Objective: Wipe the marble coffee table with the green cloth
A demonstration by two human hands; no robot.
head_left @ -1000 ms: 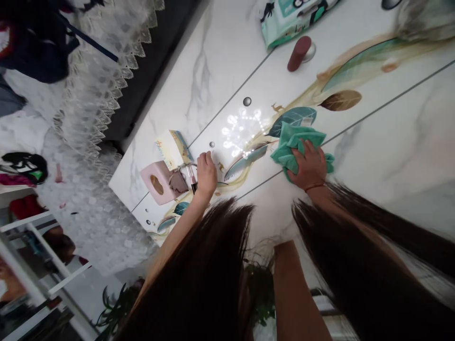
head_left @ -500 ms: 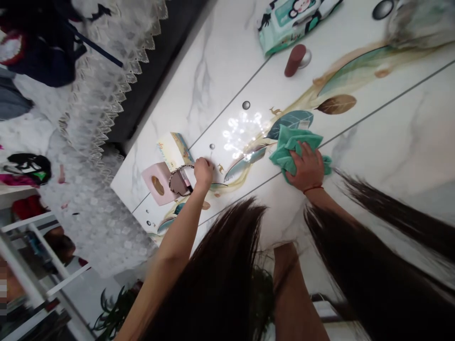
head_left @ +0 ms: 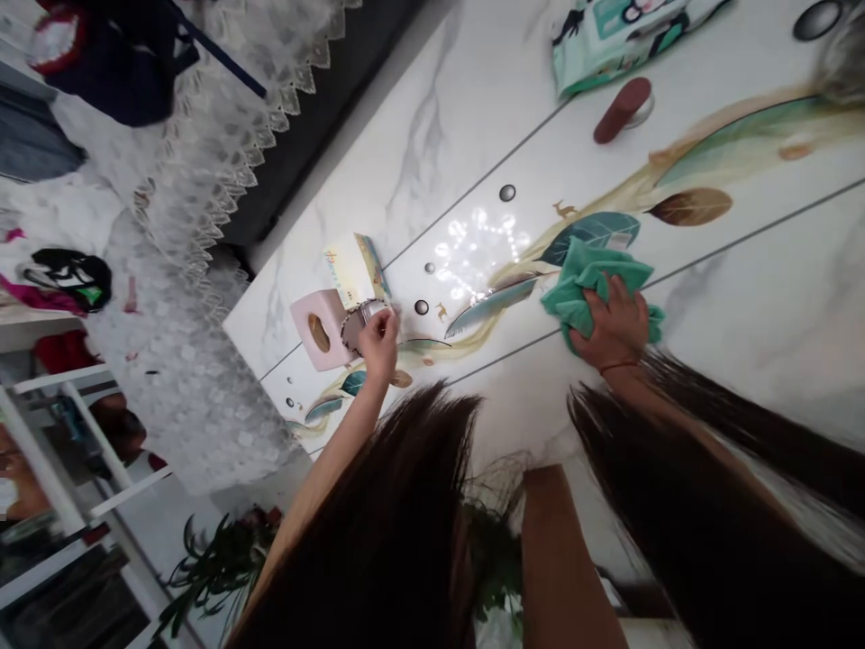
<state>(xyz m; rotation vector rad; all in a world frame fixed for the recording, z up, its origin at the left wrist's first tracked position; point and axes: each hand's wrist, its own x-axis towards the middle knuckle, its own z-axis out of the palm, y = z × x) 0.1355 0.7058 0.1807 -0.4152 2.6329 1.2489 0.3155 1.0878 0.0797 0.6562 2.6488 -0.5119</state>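
Note:
My right hand [head_left: 616, 323] presses a crumpled green cloth [head_left: 574, 293] onto the white marble-patterned tabletop [head_left: 432, 162], fingers bent over it. Further left, my left hand [head_left: 379, 347] is closed, thumb and fingertips together, at the edge of a small round object with a dark beaded rim [head_left: 350, 332]. What those fingers hold, if anything, is hidden. The round object sits against a pink tissue box [head_left: 323, 317] with an oval opening. Behind it lies a pale yellow and blue packet [head_left: 355, 270].
A dark red cylinder [head_left: 618, 113] lies near a green wipes pack [head_left: 622, 54] at the far side. A lace-edged cloth [head_left: 203, 297] and a white shelf frame [head_left: 74, 451] are at left. Leafy plants [head_left: 209, 568] stand below; long dark hair [head_left: 351, 541] hangs across the view.
My left hand has moved left and nearer to me, over the round object's edge, uncovering a dark printed dot. The view has shifted. My right hand stays on the cloth.

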